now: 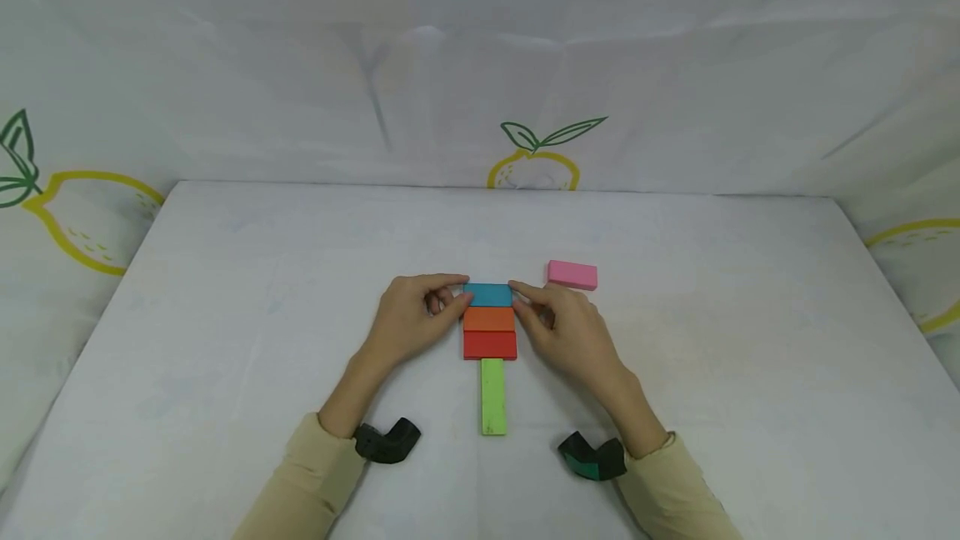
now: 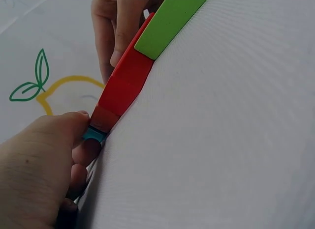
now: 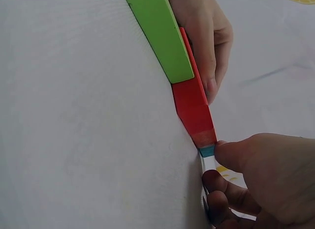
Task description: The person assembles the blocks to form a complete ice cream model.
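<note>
My left hand (image 1: 411,315) holds the left end of a blue block (image 1: 491,295) between thumb and index finger. At its right end, the thumb and index finger of my right hand (image 1: 567,330) hold the same block. Directly below it in the head view lie an orange block (image 1: 489,319) and a red block (image 1: 490,346), side by side and touching. A light green block (image 1: 493,397) runs lengthwise from the red block's near edge. In both wrist views the blue block is mostly hidden, showing only a small end.
A pink block (image 1: 572,275) lies just beyond my right hand. The blocks rest on a white-covered table (image 1: 225,315), with a lemon-patterned cloth (image 1: 300,90) hanging behind it. Dark wrist-worn devices (image 1: 388,442) sit at both wrists.
</note>
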The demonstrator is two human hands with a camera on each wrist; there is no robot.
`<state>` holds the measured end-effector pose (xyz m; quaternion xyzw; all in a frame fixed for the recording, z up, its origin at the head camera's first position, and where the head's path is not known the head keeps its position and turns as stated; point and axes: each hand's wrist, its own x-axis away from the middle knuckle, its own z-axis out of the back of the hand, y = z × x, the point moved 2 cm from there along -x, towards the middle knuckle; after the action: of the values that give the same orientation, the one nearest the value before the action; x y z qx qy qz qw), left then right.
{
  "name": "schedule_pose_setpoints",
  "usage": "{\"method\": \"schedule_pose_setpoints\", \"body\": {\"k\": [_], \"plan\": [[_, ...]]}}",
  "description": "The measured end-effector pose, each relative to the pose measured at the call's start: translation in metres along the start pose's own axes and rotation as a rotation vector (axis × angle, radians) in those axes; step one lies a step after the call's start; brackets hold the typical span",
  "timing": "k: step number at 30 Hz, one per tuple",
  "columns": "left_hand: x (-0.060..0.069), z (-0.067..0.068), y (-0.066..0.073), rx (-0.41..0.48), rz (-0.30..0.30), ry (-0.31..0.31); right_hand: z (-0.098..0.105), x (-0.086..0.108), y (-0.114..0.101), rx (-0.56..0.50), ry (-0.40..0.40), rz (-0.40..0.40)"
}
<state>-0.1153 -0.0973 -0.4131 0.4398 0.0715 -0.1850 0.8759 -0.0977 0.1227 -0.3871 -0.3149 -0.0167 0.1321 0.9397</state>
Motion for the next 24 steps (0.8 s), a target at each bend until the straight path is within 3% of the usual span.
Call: {"method": "schedule_pose_setpoints", "body": {"k": [7,14,24], "plan": [[0.0,0.0,0.002,-0.013,-0.005,0.002,0.0,0.0,0.001,-0.012,0.002,0.012],[0.0,0.0,0.001,-0.013,-0.001,-0.004,0.01,0.002,0.005,-0.1,0.014,0.0],[0.0,0.0,0.001,-0.01,0.001,0.0,0.035,-0.001,0.02,-0.102,0.111,0.0]]}}
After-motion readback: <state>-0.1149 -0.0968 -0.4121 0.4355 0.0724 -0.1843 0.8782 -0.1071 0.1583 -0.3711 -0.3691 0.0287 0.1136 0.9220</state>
